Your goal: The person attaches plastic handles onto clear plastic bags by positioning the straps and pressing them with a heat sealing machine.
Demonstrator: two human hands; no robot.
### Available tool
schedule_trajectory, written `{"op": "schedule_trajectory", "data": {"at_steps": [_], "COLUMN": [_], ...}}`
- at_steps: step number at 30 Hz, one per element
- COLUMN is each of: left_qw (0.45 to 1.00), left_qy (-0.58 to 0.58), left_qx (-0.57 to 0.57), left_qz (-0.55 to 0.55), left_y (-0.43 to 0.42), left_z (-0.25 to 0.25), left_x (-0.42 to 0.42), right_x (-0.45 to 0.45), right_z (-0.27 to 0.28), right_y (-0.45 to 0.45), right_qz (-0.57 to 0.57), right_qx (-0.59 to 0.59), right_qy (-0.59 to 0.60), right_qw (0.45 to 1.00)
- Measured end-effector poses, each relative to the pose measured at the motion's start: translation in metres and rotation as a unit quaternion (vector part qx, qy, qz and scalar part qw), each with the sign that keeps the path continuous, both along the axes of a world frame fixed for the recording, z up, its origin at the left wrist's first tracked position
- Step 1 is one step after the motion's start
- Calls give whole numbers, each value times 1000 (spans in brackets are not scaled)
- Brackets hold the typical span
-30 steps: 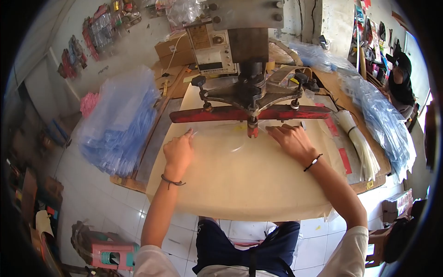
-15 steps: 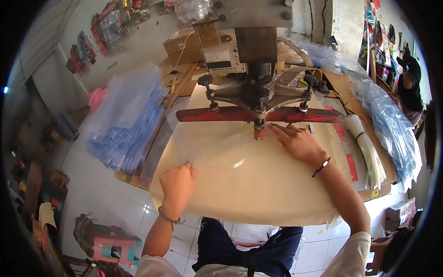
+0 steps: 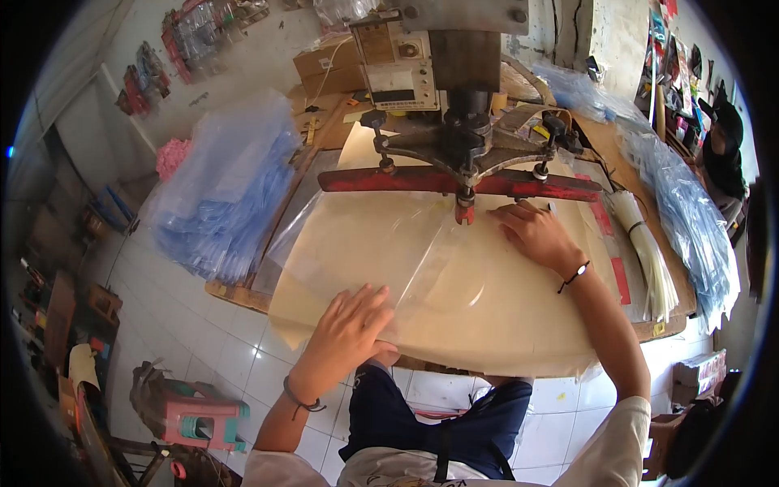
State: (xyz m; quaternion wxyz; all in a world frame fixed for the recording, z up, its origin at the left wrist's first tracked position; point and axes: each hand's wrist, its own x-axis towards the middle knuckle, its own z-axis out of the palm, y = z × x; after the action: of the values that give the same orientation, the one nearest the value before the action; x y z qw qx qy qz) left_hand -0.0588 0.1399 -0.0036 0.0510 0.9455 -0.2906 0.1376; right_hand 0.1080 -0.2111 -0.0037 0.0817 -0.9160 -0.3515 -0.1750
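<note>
My left hand (image 3: 345, 333) lies at the front edge of the brown paper sheet (image 3: 519, 325), fingers stretched out over a clear plastic sheet (image 3: 381, 252). Its thumb is low by the paper's edge; I cannot tell whether it touches the plastic. Farther back, my right hand (image 3: 540, 237) rests with fingers laid forward on the work surface, just in front of the long red bar (image 3: 381, 180) of the press. A small red forked tip (image 3: 464, 213) hangs from the press head (image 3: 466, 154), left of my right fingertips.
A stack of bluish plastic sheets (image 3: 223, 195) overhangs the table's left side. On the right are a tied bundle of pale strips (image 3: 645, 252) and more plastic (image 3: 682, 211). A control box (image 3: 398, 69) stands behind. A stool (image 3: 203, 418) is at lower left; another person (image 3: 722, 150) is at right.
My left hand, closed before, has opened and moved right and nearer to me. The clear plastic now shows spread across the paper. My right hand has shifted slightly right.
</note>
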Motion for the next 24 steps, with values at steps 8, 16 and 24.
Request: {"op": "schedule_trajectory", "data": {"at_steps": [8,16,24], "left_qw": [998,995,996], "left_qy": [8,-17,-27], "left_qx": [-59,-90,-73], "left_qz": [-12,30,47], "left_y": [5,-5,-19], "left_z": [6,-5,-9], "left_x": [1,33,25], "right_x": [2,1,-1], "right_z": [0,-1,-1], "right_y": [-3,-4,-15], "right_qz": [14,24,71], "right_qx": [20,32,60], "right_qy": [25,29,4], "right_qw": [999,999,996]}}
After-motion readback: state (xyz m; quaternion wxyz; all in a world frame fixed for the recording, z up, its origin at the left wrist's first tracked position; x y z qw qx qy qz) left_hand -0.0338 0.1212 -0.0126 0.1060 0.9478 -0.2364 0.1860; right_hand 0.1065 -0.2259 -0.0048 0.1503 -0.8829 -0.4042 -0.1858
